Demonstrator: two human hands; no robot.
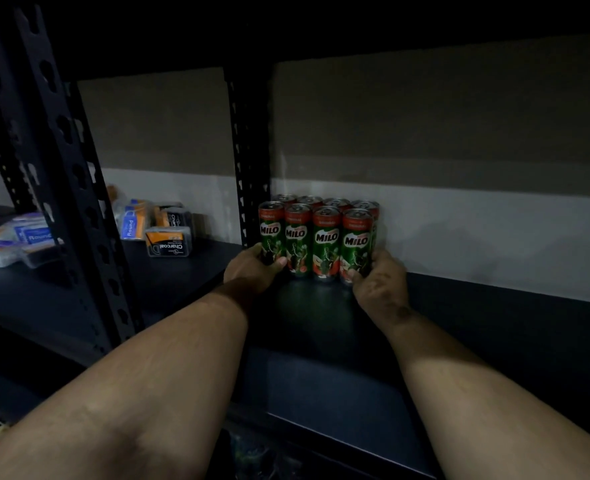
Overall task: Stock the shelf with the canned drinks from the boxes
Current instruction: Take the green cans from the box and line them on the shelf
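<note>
A dim storage rack filled the view, seen from the person's head. At the far left, on a neighbouring dark shelf, lay several clear plastic packs (16,237) with blue and orange labels, one reading "Round". Just right of a black perforated front upright (79,188) sat more such packs, including a box labelled "Charcoal" (168,241).

Further right, beside a black perforated rear post (250,150), a block of green and red Milo cans (317,237) stood upright on the dark shelf (494,323), close to the pale back wall (459,230). Four cans showed in the front row, with the tops of more visible behind them, all touching.

The left hand (252,268) was curled round the base of the leftmost front can, its thumb across the front of the label. The right hand (380,278) gripped the lower side of the rightmost front can, fingers wrapped round its far side. Both bare forearms reached in from the bottom edge of the view, converging on the cans.
</note>
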